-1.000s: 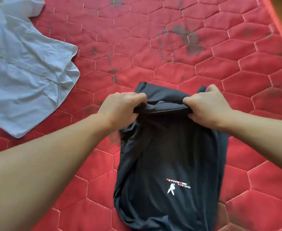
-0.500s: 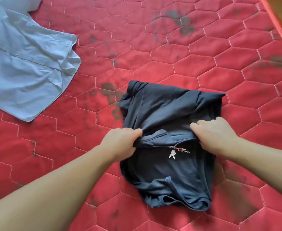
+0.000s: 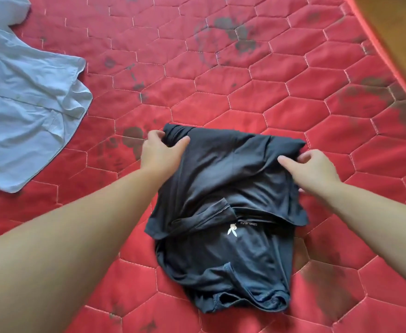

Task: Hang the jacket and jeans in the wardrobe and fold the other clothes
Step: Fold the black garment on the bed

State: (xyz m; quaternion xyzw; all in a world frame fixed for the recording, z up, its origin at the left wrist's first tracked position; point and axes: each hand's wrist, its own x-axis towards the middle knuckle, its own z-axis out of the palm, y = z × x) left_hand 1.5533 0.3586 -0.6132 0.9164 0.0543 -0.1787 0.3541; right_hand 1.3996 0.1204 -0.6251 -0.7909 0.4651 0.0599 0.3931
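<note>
At 9 to 10 o'clock, at the left edge, a light blue shirt (image 3: 26,111) lies spread and wrinkled on the red quilted mattress (image 3: 221,87). Its sleeve points toward the middle, and the shirt is well apart from the other garment. It is not folded.

Next, the left hand (image 3: 159,152) comes from 7 o'clock. Its fingers are curled around the far left corner of the dark T-shirt (image 3: 226,212), with the thumb on top of the cloth, so this hand holds the corner.

The dark T-shirt lies in the middle of the view, from the centre down to 6 o'clock, flat on the mattress. Its upper part is folded over toward the person, and the edge of this flap covers part of a small white logo (image 3: 232,230) and a line of small print. The lower end, near 6 o'clock, is bunched and uneven.

The right hand (image 3: 313,168) comes from 4 o'clock and is at the far right corner of the T-shirt. Its fingers are bent and they pinch the cloth edge there; the thumb is stretched over the top of the fabric.

The mattress has dark stains in many places, mostly at 12 to 3 o'clock. At 1 to 2 o'clock, past the mattress edge, 1 brown surface (image 3: 399,32) shows. No container is visible; both garments lie directly on the mattress.
</note>
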